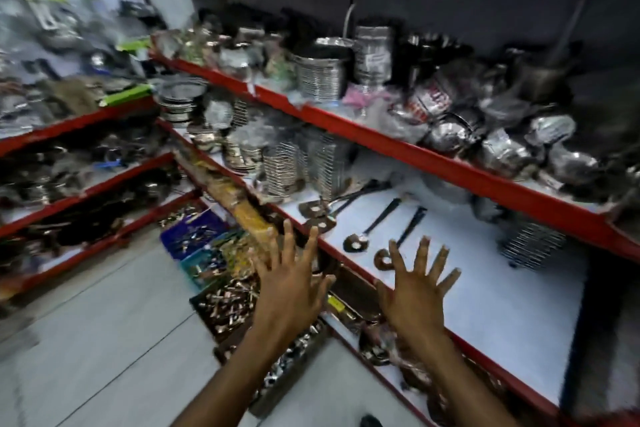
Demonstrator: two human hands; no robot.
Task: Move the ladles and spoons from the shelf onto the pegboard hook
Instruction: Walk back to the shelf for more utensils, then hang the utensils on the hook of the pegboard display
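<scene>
Several black-handled ladles and spoons lie on the white shelf [485, 288] with a red front edge. One ladle [367, 232] lies in the middle, another ladle [401, 239] just right of it, and a cluster of ladles [322, 211] sits further left. My left hand [291, 284] hovers with fingers spread just in front of the shelf edge, holding nothing. My right hand [415, 291] is spread above the shelf, its fingertips close to the bowl of the right ladle. At the far left, blurred, hangs a pegboard wall [41, 3] with utensils.
Wire steel holders [301, 163] stand behind the ladles, and another wire rack [533, 243] stands at the right. The upper shelf [381, 135] holds wrapped steel pots. Trays of small cutlery [197, 236] sit on the floor below. A side rack [69, 156] is at the left.
</scene>
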